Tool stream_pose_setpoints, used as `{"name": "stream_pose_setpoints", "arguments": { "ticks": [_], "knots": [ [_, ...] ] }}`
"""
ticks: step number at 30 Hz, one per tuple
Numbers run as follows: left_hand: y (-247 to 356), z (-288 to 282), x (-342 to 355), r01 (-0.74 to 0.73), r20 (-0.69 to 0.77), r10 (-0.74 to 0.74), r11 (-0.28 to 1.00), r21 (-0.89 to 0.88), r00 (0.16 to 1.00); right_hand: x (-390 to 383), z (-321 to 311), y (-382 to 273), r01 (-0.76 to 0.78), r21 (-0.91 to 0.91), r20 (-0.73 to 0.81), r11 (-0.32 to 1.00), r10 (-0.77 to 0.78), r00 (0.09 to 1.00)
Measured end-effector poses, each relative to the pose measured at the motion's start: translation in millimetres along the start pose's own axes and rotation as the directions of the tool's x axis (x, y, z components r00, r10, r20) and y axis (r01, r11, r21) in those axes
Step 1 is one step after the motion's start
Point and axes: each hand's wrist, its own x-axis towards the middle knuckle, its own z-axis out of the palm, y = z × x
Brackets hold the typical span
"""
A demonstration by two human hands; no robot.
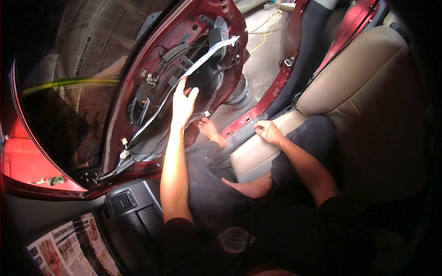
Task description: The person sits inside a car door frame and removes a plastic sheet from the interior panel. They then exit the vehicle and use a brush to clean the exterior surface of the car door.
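My left hand [185,105] reaches up to the open dark red car door [126,102], fingertips touching a long white strip [205,57] along its stripped inner panel, thumb held apart. Exposed wiring, small connectors [124,141] and a dark inner sheet line the door. My right hand [270,133] is over the front edge of the beige seat [350,87], near the door sill [244,120], fingers curled with their tips together; whether anything small is between them I cannot make out. My bare feet [209,131] show below.
A grey bucket [237,94] stands outside beside the sill. A yellow cord [260,34] lies on the ground. The dashboard with an air vent [122,202] is at lower left, with newspaper [69,244] beside it. Seat belt and door pillar [304,41] rise at upper right.
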Motion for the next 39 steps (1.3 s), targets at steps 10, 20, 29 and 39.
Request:
{"name": "stream_pose_setpoints", "arguments": {
  "ticks": [10,20,29,39],
  "knots": [
    [16,0,44,-0.003,-0.073,-0.013,0.976,-0.218,0.997,2,2,7,0.042,-0.027,-0.011,0.999,-0.042,0.999],
    [23,-9,-35,0.071,0.183,-0.084,0.994,0.078,0.979,16,7,10,0.087,-0.113,0.016,0.99,-0.085,0.996],
    [23,-17,-113,0.092,0.415,-0.183,0.969,0.229,0.891,188,-142,-154,0.151,-0.15,-0.332,0.977,-0.194,0.923],
    [27,-5,-110,0.041,0.48,-0.156,0.97,0.241,0.863,77,-83,-58,0.15,-0.641,0.058,0.753,-0.147,0.987]
  ]
}}
